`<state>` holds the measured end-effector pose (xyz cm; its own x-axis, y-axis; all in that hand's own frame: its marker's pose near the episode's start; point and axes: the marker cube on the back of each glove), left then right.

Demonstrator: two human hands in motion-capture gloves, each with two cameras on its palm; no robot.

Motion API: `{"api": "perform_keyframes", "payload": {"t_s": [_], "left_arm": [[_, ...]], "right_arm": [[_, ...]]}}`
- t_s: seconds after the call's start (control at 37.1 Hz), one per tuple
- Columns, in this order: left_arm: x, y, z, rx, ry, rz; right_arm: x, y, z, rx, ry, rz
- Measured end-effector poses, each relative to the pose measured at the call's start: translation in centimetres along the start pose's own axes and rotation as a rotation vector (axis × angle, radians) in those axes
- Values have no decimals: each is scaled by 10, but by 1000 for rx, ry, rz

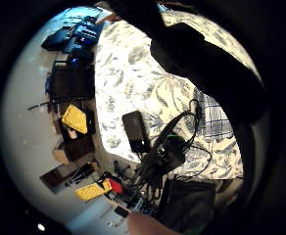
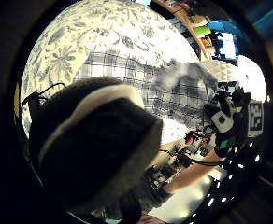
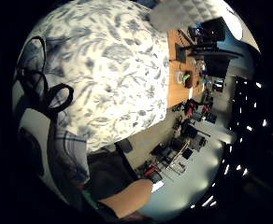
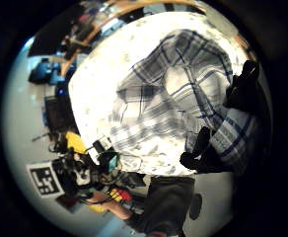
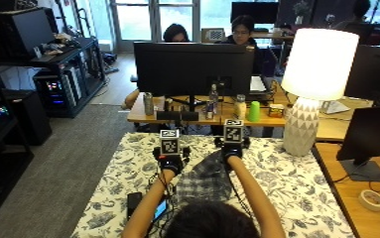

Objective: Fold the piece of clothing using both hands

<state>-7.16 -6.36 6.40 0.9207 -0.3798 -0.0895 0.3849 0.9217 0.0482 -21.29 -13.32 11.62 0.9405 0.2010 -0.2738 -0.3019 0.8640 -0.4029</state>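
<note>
Since the shirt (image 5: pixel 205 179) lies bunched between the two forearms on the flowered cloth of the bench (image 5: pixel 288 188), nearest the person's head and running away toward the gloves, the first risk sits close in; its near part is hidden under the arms and head in the outside view, so a crease there could go unnoticed. To the near left a dark phone (image 5: pixel 135 202) lies on the bench beside the left forearm; a sweep of cloth that way might drag or knock it. Farther out, the right hand (image 5: pixel 233 148) has its grip clamped on the plaid, fingers (image 4: pixel 203 148) curled over an edge in its thumb side view; if that pinch takes only one layer, the fold would likely come out skewed. The left hand (image 5: pixel 170 159) hovers over the far left of the shirt; whether its grip is apart or together I cannot tell, and a hold on one side alone would probably twist the cloth. Farthest, at the right, a lamp (image 5: pixel 311 89) stands on the bench, well apart from the shirt; only a wide fling would reach it.
</note>
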Motion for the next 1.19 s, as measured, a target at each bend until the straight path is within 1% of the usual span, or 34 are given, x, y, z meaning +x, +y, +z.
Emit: {"api": "perform_keyframes", "payload": {"t_s": [0.05,0.08,0.11,0.16,0.19,0.27,0.35,0.46,0.54,0.59,0.65,0.7,0.78,0.86,0.92,1.05,1.11,1.19], "left_arm": [[-10,7,-7,35,-9,-13],[-14,15,-11,48,-13,-22],[-19,24,-16,57,-16,-34],[-30,35,-21,77,-21,-59],[-36,35,-21,87,-22,-67],[-52,32,-19,106,-19,-73],[-67,41,-22,107,-12,-86],[-79,48,-24,117,2,-97],[-87,57,-29,120,11,-113],[-90,58,-30,115,20,-121],[-90,57,-31,107,29,-126],[-88,54,-31,101,32,-126],[-85,50,-31,92,20,-125],[-79,41,-31,89,-1,-124],[-74,39,-32,85,-21,-127],[-61,53,-46,91,-48,-125],[-58,50,-48,93,-54,-120],[-55,40,-45,93,-61,-110]], "right_arm": [[-36,1,-2,137,-13,-41],[-54,13,1,154,-25,-70],[-72,30,5,143,-39,-105],[-108,55,18,103,-65,-177],[-125,59,27,88,-77,-207],[-165,56,59,29,-115,-252],[-196,51,93,-54,-171,-295],[-215,50,118,-179,-262,-359],[-217,50,121,-244,-371,-425],[-209,47,107,-202,-458,-433],[-192,42,84,-94,-520,-341],[-173,43,59,-1,-528,-272],[-151,51,29,48,-501,-293],[-130,31,-3,129,-459,-353],[-113,20,-24,191,-424,-360],[-69,37,-76,354,-339,-286],[-54,44,-91,401,-309,-254],[-43,50,-98,413,-284,-227]]}}
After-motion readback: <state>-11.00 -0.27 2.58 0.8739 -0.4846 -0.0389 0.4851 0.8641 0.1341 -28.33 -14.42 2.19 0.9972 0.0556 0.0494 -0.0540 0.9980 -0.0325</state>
